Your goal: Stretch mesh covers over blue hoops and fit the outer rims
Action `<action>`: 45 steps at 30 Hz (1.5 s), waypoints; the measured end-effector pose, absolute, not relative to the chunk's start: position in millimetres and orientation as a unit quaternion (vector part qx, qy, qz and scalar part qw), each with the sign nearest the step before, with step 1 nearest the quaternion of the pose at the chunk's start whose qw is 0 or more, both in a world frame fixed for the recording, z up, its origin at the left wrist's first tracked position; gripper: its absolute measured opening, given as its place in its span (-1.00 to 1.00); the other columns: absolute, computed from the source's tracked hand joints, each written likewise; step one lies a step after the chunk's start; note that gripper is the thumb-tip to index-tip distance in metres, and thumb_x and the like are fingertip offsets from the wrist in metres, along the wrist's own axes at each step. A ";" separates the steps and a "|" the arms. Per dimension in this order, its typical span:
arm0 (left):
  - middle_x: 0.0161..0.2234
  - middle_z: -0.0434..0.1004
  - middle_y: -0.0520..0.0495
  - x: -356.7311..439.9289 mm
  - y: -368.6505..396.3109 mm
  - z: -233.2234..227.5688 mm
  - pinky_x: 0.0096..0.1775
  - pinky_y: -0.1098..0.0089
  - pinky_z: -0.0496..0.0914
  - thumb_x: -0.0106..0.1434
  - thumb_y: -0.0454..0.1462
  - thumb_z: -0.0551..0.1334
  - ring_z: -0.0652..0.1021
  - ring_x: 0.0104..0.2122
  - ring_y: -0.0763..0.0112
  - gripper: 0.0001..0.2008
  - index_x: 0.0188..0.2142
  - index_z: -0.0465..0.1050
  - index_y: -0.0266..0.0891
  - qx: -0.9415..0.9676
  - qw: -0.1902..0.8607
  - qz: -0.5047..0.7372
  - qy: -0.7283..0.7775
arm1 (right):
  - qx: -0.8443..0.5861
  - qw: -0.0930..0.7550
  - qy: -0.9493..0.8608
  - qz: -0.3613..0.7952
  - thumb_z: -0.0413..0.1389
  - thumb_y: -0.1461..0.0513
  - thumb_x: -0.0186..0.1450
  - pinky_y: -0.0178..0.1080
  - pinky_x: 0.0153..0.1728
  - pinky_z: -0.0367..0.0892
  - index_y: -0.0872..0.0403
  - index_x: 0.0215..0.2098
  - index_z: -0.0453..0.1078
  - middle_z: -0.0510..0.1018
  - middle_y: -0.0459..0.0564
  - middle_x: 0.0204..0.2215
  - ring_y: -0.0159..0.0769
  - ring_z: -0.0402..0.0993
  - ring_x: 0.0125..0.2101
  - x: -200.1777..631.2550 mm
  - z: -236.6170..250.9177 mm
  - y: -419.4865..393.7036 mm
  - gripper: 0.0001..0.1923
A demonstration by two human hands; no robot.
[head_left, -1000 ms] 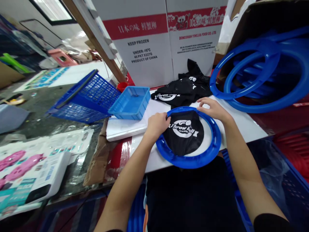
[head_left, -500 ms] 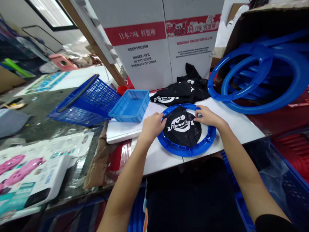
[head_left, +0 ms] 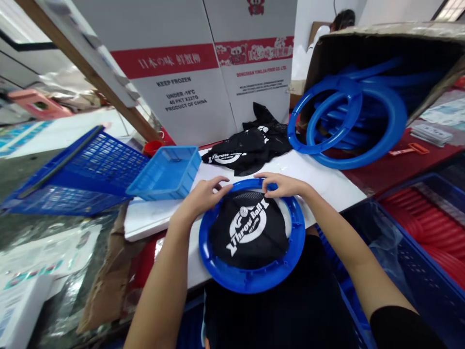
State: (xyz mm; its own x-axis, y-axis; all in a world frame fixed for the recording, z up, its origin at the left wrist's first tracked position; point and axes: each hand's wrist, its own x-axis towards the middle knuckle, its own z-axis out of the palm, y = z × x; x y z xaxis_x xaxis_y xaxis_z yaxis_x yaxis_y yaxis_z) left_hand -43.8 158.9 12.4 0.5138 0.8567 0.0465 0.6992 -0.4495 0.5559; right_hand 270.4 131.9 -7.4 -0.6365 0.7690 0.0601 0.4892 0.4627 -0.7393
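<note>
Where the round blue plastic ring [head_left: 250, 281] overhangs the white tabletop [head_left: 327, 182], left hand [head_left: 201, 196] and right hand [head_left: 281, 185] fingers pinch the black mesh fabric [head_left: 250, 232] at its far rim.

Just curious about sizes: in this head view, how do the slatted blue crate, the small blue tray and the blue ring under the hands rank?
1. slatted blue crate
2. blue ring, though nearness to the camera may enlarge it
3. small blue tray

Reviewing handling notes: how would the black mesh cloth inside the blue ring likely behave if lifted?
The black mesh cloth probably flops: spare pieces lie crumpled. Being open net, it looks light. The blue ring holds a clean circle, so it likely stays stiff.
</note>
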 end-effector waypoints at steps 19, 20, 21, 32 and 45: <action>-0.12 0.46 -0.12 -0.3 139.5 -13.0 0.03 0.16 0.47 0.41 -0.14 0.21 0.54 -0.11 0.18 -0.80 -0.25 0.54 -0.17 0.900 0.300 0.170 0.267 | -0.294 0.205 -0.851 0.385 0.26 0.08 0.36 0.05 0.35 0.23 0.04 -0.22 0.58 0.49 0.10 0.23 -0.04 0.42 0.23 254.3 -15.4 128.2 -0.81; -0.16 0.48 -0.11 -1.0 139.4 -12.5 0.00 0.17 0.47 0.42 -0.17 0.19 0.54 -0.14 0.19 -0.81 -0.25 0.52 -0.17 0.899 0.292 0.172 0.276 | -0.305 0.196 -0.850 0.383 0.26 0.06 0.37 0.06 0.38 0.19 0.03 -0.18 0.60 0.46 0.10 0.27 -0.02 0.39 0.27 254.2 -15.3 127.4 -0.78; -0.19 0.49 -0.10 -1.9 139.3 -11.7 -0.02 0.18 0.46 0.43 -0.19 0.17 0.54 -0.17 0.19 -0.82 -0.25 0.50 -0.17 0.899 0.285 0.175 0.284 | -0.317 0.187 -0.849 0.379 0.26 0.03 0.37 0.08 0.40 0.15 0.01 -0.13 0.61 0.42 0.10 0.31 0.00 0.35 0.31 254.3 -15.4 126.6 -0.75; -0.28 0.49 -0.08 -7.6 135.1 -9.6 -0.15 0.23 0.40 0.45 -0.20 0.14 0.51 -0.25 0.21 -0.83 -0.24 0.47 -0.17 0.900 0.253 0.175 0.310 | -0.338 0.135 -0.852 0.376 0.28 -0.07 0.37 0.15 0.49 -0.06 -0.03 0.06 0.63 0.33 0.08 0.42 0.08 0.12 0.44 254.5 -26.3 130.1 -0.58; -0.20 0.56 -0.11 -3.9 130.8 -9.7 -0.11 0.21 0.42 0.47 -0.25 0.11 0.56 -0.18 0.17 -0.85 -0.19 0.45 -0.17 0.906 0.216 0.157 0.328 | -0.383 0.210 -0.774 0.459 0.35 0.12 0.21 0.10 0.35 0.20 0.06 -0.36 0.49 0.60 0.07 0.19 0.03 0.46 0.22 246.1 -12.5 128.8 -0.79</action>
State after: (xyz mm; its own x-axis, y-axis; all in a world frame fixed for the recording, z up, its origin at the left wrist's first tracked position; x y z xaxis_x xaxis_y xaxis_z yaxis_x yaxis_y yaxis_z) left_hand -3.9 130.8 -9.7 0.7355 0.6623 0.1431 0.5268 -0.6917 0.4941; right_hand 246.1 128.8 -12.5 -0.6194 0.7846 -0.0269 0.3994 0.2854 -0.8712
